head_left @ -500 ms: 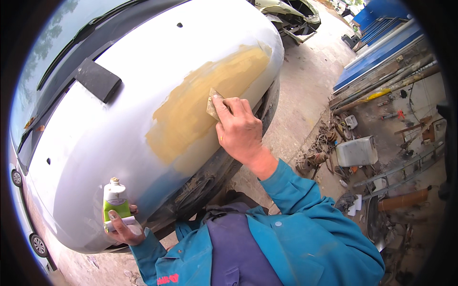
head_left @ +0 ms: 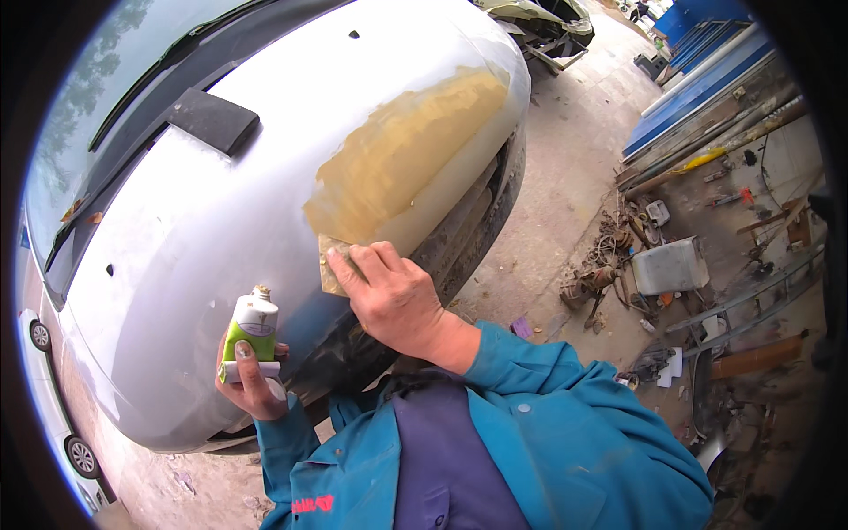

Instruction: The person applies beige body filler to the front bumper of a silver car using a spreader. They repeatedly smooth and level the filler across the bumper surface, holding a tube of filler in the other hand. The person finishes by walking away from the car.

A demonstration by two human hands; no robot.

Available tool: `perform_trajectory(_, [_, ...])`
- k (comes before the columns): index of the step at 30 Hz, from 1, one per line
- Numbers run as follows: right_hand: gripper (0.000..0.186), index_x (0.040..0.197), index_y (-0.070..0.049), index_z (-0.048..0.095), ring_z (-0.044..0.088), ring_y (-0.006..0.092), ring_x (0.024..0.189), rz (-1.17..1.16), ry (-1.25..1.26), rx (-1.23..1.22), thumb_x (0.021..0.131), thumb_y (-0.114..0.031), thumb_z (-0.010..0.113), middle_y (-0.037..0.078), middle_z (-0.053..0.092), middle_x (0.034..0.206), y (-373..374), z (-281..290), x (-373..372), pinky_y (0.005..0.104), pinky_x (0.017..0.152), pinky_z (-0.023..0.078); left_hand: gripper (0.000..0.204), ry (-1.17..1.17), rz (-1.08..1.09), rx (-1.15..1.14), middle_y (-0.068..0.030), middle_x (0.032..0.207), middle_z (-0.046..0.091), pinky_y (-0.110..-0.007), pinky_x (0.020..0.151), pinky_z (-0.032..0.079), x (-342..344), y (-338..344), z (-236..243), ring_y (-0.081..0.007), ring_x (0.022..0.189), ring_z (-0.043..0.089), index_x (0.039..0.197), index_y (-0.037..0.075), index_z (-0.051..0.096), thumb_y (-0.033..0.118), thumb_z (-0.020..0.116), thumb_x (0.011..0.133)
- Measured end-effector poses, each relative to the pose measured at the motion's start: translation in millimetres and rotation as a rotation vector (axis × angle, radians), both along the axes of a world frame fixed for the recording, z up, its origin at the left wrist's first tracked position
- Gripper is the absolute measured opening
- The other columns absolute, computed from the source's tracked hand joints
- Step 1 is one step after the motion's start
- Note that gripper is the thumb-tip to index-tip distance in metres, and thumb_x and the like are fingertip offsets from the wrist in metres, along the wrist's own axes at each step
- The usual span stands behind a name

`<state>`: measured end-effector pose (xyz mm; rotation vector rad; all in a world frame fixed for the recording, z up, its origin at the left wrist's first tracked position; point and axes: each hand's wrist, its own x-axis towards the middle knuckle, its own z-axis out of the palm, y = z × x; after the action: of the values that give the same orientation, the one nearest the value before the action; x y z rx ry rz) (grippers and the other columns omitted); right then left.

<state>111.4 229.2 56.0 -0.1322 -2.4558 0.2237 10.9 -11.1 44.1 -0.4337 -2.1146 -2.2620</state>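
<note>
The right hand [head_left: 389, 296] pinches a flat scraper [head_left: 330, 265], maybe touching the white hood [head_left: 208, 221], at the low end of a long tan patch [head_left: 402, 155] slanting up and right, while the farther left hand [head_left: 253, 384] grips a tube [head_left: 256, 316].

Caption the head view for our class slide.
Right hand holds spreader by tan patch on hood; left hand grips tube.

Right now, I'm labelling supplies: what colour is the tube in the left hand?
The tube is white and green, in the head view.
</note>
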Motion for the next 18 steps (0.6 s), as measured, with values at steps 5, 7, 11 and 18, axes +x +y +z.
perform_trajectory(5, [0.053, 0.145, -0.007, 0.082, 0.078, 0.0365, 0.110, 0.229, 0.021, -0.428, 0.094, 0.005, 0.078, 0.012, 0.079, 0.124, 5.8, -2.2, 29.7, 0.0451, 0.087, 0.067, 0.054, -0.172, 0.030, 0.179, -0.0199, 0.083, 0.079, -0.037, 0.062, 0.063, 19.4, 4.3, -6.1, -0.0266, 0.065, 0.077, 0.131, -0.012, 0.072, 0.040, 0.070, 0.116])
perform_trajectory(7, [0.049, 0.142, -0.005, 0.083, 0.078, 0.0360, 0.110, 0.175, 0.111, -0.389, 0.095, 0.006, 0.079, 0.013, 0.080, 0.126, 26.8, -5.7, 42.6, 0.0450, 0.090, 0.067, 0.053, -0.202, 0.021, 0.255, -0.0200, 0.082, 0.078, -0.038, 0.061, 0.063, 33.1, 8.6, -12.0, -0.0282, 0.064, 0.077, 0.130, -0.011, 0.071, 0.040, 0.072, 0.117])
perform_trajectory(11, [0.050, 0.142, -0.009, 0.085, 0.073, 0.0375, 0.120, 0.138, 0.159, -0.146, 0.092, 0.001, 0.083, 0.012, 0.076, 0.133, 66.1, -22.6, 40.9, 0.0493, 0.106, 0.061, 0.051, -0.253, -0.052, 0.226, -0.0200, 0.096, 0.081, -0.038, 0.061, 0.061, 59.1, 18.9, -18.5, -0.0262, 0.067, 0.077, 0.133, -0.009, 0.073, 0.039, 0.070, 0.119])
perform_trajectory(18, [0.061, 0.151, -0.027, 0.084, 0.060, 0.0288, 0.136, 0.228, 0.119, 0.065, 0.093, -0.009, 0.082, 0.005, 0.065, 0.146, 90.6, -70.4, 27.9, 0.0529, 0.125, 0.050, 0.048, -0.252, 0.018, 0.191, -0.0207, 0.097, 0.081, -0.038, 0.061, 0.063, 77.0, 34.0, -9.6, -0.0273, 0.067, 0.076, 0.130, -0.010, 0.073, 0.037, 0.070, 0.118])
